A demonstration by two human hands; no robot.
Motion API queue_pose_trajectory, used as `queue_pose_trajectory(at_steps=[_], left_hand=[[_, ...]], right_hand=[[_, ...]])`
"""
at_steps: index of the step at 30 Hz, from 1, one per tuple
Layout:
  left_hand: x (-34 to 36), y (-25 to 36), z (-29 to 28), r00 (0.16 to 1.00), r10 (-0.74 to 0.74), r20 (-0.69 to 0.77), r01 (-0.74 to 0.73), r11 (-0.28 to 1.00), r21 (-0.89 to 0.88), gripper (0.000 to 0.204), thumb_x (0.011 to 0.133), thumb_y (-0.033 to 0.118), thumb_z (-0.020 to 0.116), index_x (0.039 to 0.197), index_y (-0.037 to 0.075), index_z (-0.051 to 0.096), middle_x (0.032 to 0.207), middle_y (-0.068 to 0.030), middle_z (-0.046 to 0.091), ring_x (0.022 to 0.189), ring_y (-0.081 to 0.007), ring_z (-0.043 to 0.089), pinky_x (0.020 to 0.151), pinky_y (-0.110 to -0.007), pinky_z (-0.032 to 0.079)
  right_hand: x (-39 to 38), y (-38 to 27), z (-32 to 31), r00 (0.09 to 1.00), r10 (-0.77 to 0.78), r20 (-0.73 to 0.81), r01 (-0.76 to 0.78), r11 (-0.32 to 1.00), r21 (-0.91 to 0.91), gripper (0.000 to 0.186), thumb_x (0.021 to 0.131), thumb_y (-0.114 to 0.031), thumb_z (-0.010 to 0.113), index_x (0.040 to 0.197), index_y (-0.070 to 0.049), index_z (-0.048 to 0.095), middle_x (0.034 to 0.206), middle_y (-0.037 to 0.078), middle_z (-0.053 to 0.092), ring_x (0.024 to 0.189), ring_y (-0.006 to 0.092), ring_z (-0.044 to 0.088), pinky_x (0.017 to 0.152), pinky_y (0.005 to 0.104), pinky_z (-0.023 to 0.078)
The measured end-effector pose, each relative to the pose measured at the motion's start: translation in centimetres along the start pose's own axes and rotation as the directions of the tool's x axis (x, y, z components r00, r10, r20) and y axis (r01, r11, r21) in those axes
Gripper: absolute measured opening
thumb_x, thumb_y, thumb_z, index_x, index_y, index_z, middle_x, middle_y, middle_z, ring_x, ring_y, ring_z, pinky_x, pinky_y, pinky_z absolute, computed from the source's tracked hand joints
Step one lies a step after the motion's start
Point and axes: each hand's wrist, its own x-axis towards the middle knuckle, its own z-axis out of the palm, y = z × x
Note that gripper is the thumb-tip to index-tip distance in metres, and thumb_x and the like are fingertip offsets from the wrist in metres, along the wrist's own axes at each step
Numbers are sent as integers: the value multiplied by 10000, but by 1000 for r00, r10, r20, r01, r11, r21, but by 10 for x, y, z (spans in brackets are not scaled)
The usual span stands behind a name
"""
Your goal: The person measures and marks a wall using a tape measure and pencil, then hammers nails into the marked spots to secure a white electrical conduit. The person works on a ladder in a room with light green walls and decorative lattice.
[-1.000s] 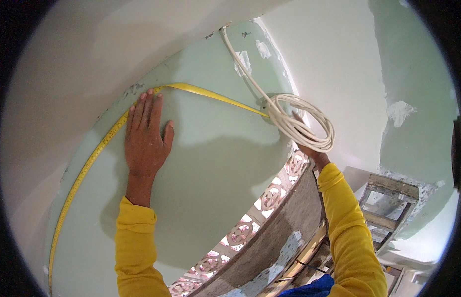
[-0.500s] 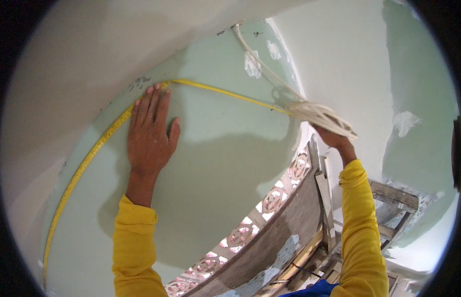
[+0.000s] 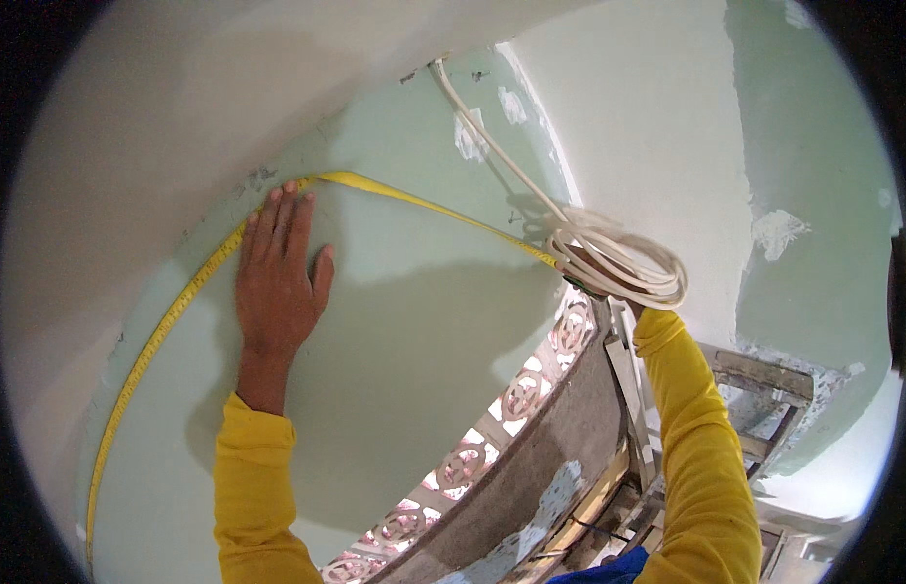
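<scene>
My left hand (image 3: 280,292) lies flat on the pale green wall (image 3: 404,350), fingers stretched out. Its fingertips press the yellow tape measure blade (image 3: 424,202) against the wall near the ceiling edge. From there the blade curves down along the left side and runs slack and twisted to the right. At its right end my right hand (image 3: 591,268) closes round the tape measure, whose case is mostly hidden. A coil of off-white cable (image 3: 667,282) hangs in front of that hand and covers much of it.
The cable rises to the upper wall corner beside white filler patches (image 3: 470,134). Below runs a row of decorative openwork blocks (image 3: 463,465) above a rough grey ledge (image 3: 531,462). Wooden framing (image 3: 764,375) stands at the lower right, near my right arm.
My right hand has come lower and left, now behind the hanging cable coil. The blade's right stretch slopes down more and is twisted. My left hand stays pressed on the wall.
</scene>
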Motion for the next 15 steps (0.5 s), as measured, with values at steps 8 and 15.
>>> queue_pose_trajectory(at_steps=[8, 15], left_hand=[[-5, -1, -1, 1000, -10, 23, 11, 1000, -13, 642, 1010, 283, 606, 1578, 56, 408, 1652, -178, 390, 1547, -345, 341, 1276, -527, 250], [-7, -1, 2, 999, -19, 42, 17, 999, 30, 642, 1011, 285, 603, 1580, 61, 406, 1655, -174, 385, 1549, -352, 335, 1273, -528, 255]], right_hand=[[31, 6, 31, 920, 32, -391, -16, 999, 44, 601, 1012, -392, 679, 1523, -112, 528, 1418, 186, 628, 1278, 286, 601, 1082, 436, 476], [24, 6, -7, 770, 288, -569, -149, 949, 279, 723, 1041, -132, 619, 1671, -107, 266, 853, 120, 592, 717, 208, 539, 685, 370, 493]])
